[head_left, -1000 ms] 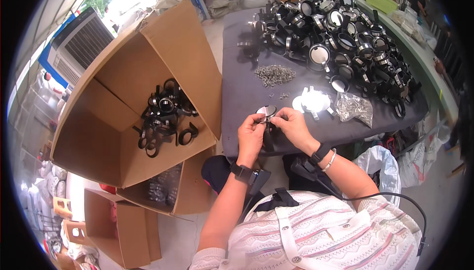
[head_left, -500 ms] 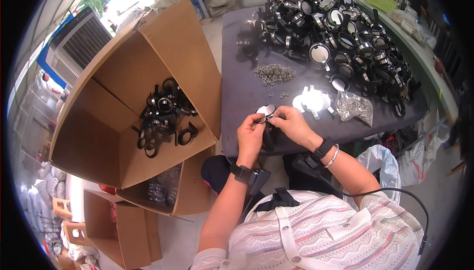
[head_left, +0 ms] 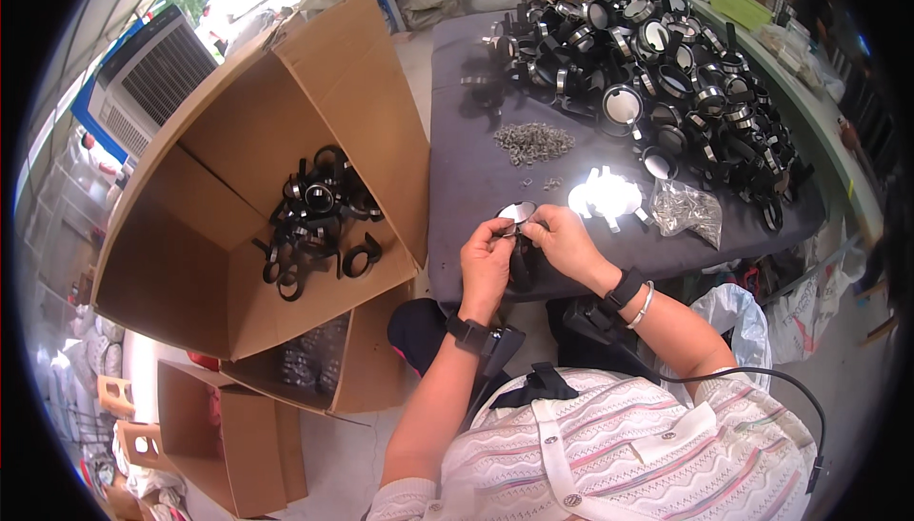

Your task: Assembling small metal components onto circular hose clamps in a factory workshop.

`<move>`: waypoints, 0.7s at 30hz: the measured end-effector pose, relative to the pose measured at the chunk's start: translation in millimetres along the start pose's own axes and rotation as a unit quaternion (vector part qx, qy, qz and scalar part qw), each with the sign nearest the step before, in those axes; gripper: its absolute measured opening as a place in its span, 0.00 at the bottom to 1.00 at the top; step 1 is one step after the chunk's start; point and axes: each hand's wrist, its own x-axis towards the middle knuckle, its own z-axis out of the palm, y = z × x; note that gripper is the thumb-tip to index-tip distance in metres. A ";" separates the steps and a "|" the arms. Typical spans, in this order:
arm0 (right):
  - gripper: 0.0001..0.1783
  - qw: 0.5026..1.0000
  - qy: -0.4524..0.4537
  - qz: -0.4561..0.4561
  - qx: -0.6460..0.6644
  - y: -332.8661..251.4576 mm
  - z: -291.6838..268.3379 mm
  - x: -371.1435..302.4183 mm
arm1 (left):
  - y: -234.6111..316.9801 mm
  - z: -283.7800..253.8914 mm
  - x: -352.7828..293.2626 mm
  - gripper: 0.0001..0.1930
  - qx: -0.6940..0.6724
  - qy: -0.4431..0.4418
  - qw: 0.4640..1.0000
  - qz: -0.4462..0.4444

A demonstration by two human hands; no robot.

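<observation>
Near the front edge of the grey padded table [head_left: 466, 169], a round black-handled piece with a shiny disc [head_left: 517, 210] is held between my two hands. My left hand [head_left: 486, 269] pinches its near left rim, thumb and fingers closed. From the right, my right hand [head_left: 571, 247] has its thumb and forefinger pressed together at the same rim; any small part between them is hidden. The black handle points down toward me, below the fingers. Beyond the hands lie a heap of small metal clips [head_left: 533, 143] and some glaring flat white tabbed pieces [head_left: 607, 197].
A large pile of similar black-handled round pieces [head_left: 624, 107] covers the table's far right. A clear bag of small metal parts [head_left: 687, 211] lies right of my hands. At left, a big open cardboard box [head_left: 371, 73] holds several black rings [head_left: 319, 199]. An air cooler [head_left: 157, 64] stands behind.
The hands stay at the same piece with almost the same grip. Its disc looks slightly more tilted, and the whole view has shifted a little.
</observation>
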 end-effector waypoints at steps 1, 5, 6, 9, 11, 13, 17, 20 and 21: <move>0.08 1.000 0.006 0.006 -0.016 -1.1 0.0 -0.1 | -0.1 0.3 0.0 0.10 0.000 0.008 1.000 -0.005; 0.08 0.999 0.010 -0.031 -0.025 -1.7 -0.1 -0.6 | -0.7 0.9 -0.9 0.07 -0.013 0.017 1.000 -0.017; 0.08 1.000 0.000 -0.026 -0.015 -0.9 0.3 -1.0 | -1.5 1.4 -0.9 0.07 -0.008 0.013 1.000 -0.001; 0.09 1.000 -0.007 -0.023 0.003 3.6 1.7 -1.2 | -5.3 2.0 0.6 0.08 0.006 0.013 0.999 0.033; 0.09 1.000 -0.006 -0.024 0.014 7.3 1.6 -0.3 | -8.8 2.1 -0.4 0.10 0.015 0.018 0.998 0.050; 0.08 0.998 -0.047 -0.042 0.001 10.5 -3.8 4.5 | -10.5 1.3 -0.1 0.09 0.032 0.032 0.999 0.024; 0.09 0.983 -0.067 -0.131 -0.113 8.7 -21.6 11.5 | -9.1 2.2 0.1 0.09 0.152 0.037 0.979 0.132; 0.17 0.994 -0.073 -0.019 -0.079 4.7 -26.4 18.1 | -11.3 3.0 1.8 0.10 0.013 0.007 1.000 0.022; 0.19 0.991 -0.083 -0.036 -0.101 3.9 -27.2 22.2 | -12.5 1.3 2.9 0.10 0.032 0.004 0.999 0.037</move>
